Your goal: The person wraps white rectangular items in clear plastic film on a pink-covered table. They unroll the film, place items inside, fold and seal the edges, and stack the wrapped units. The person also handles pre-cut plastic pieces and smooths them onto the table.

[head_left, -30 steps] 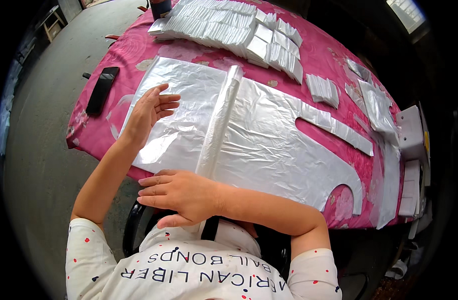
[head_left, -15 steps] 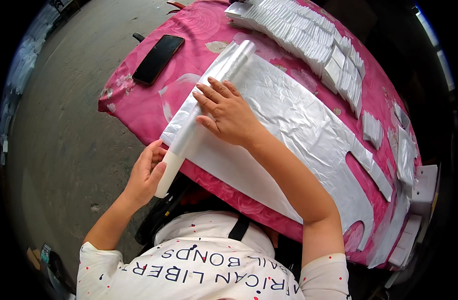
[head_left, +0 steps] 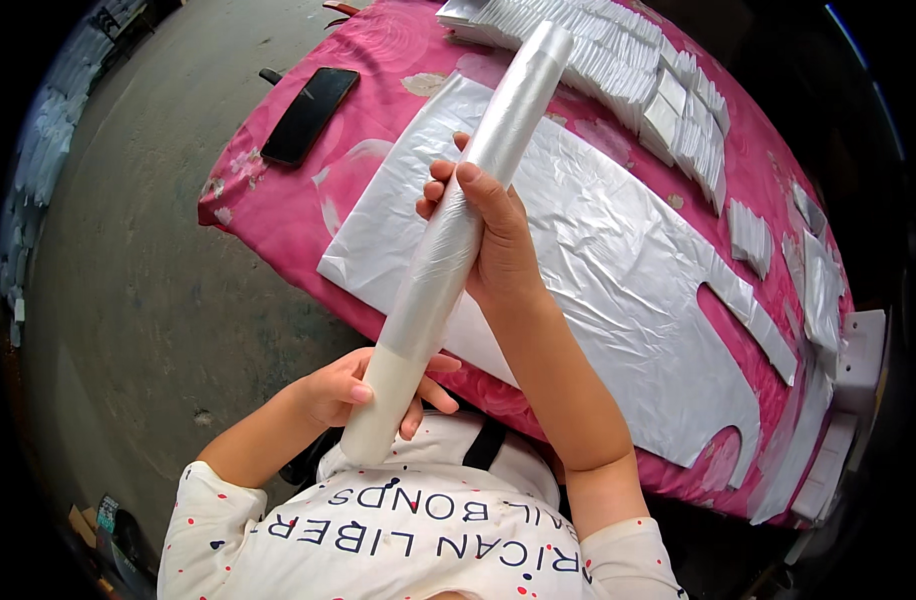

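Note:
A long roll of clear plastic film [head_left: 440, 270] on a whitish tube is lifted at a slant over the table's near left edge. My right hand [head_left: 503, 240] wraps around its middle, thumb on top and fingertips curling round the far side. Around the bare lower end goes my left hand [head_left: 328, 392], its thumb on the tube and its fingers behind. Under the roll, a large silvery-white plastic vest-type bag [head_left: 618, 290] lies spread flat and slightly wrinkled, its two handle strips pointing right.
A pink floral cloth [head_left: 278, 235] covers the table. A black phone [head_left: 310, 116] lies at the far left. Long rows of folded white packets [head_left: 618, 75] line the far side, with a smaller stack [head_left: 750, 238] to the right. White plastic boxes [head_left: 860, 348] stand at the right edge.
The roll has come up off the sheet and toward me. My right hand went from lying flat on it to gripping it; my left hand moved nearer my body with the tube's end.

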### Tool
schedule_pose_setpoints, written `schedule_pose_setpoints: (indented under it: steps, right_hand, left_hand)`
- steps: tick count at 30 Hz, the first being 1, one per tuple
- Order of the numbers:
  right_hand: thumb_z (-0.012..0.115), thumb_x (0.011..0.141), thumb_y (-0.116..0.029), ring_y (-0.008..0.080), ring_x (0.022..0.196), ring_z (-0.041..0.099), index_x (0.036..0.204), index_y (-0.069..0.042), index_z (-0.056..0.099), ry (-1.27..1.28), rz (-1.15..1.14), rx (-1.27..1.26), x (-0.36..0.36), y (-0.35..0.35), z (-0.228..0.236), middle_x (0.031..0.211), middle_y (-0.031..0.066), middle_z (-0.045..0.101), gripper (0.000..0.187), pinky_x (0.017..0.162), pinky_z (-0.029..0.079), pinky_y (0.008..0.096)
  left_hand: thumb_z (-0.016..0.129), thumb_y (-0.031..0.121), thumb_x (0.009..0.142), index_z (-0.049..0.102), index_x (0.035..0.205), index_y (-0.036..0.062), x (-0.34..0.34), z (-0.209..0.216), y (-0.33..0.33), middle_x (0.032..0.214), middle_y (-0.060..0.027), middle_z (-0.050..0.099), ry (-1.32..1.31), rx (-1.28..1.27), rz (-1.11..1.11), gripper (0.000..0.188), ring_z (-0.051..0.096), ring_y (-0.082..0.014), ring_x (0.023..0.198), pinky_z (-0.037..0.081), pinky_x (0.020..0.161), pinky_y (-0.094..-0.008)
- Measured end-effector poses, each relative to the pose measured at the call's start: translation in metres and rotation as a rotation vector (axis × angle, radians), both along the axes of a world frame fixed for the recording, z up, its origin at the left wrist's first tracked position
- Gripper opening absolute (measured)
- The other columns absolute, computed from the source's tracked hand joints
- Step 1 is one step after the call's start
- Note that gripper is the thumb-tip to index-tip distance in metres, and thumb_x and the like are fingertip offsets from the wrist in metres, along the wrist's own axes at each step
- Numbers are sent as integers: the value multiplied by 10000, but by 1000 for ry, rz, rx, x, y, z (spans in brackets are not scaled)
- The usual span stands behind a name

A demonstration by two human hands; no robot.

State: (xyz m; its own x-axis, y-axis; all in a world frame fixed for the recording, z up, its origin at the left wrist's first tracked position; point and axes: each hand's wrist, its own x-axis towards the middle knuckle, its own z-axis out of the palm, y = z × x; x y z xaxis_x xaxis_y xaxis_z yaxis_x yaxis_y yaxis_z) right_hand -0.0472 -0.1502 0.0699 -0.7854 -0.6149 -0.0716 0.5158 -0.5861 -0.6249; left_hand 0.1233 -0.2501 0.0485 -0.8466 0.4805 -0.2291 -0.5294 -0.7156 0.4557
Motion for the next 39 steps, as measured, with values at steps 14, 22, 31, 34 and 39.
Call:
schedule_pose_setpoints:
  steps: [14,22,31,34,39]
  right_hand:
    - [670,795,-142,143,792,563,1142,-23,369,51,-409,328,52,95,-30,906,75,532,475,696,502,302]
    - [691,794,-247,121,864,525,1254,50,331,1,-407,418,20,147,-53,991,95,536,655,753,455,264]
    - [578,862,-253,87,743,525,971,-36,616,227,-247,863,-55,232,-38,850,14,597,246,677,438,231]
    - [591,854,-255,77,707,514,934,-36,626,289,-123,912,-56,223,-29,835,7,599,236,656,433,229]
    - [628,835,-232,70,648,500,867,-23,634,340,105,977,-58,212,-16,763,2,591,212,604,428,226]
  left_hand:
    - [581,577,787,395,1251,-21,-29,-8,64,939,-75,555,9,-595,-68,779,567,-138,755,483,673,-277]
    - [494,530,855,463,1154,15,-20,-14,50,737,-93,568,-188,-620,-345,597,553,-142,572,480,549,-301]
    - [634,524,774,459,1238,11,5,-28,33,730,-64,576,-203,-495,-451,714,544,-121,545,471,520,-287]
    - [643,509,775,445,1234,21,4,-30,33,745,-65,581,-192,-508,-462,699,543,-121,550,470,519,-284]
    - [661,479,772,428,1204,40,5,-27,34,783,-76,592,-178,-540,-434,659,545,-116,582,470,524,-281]
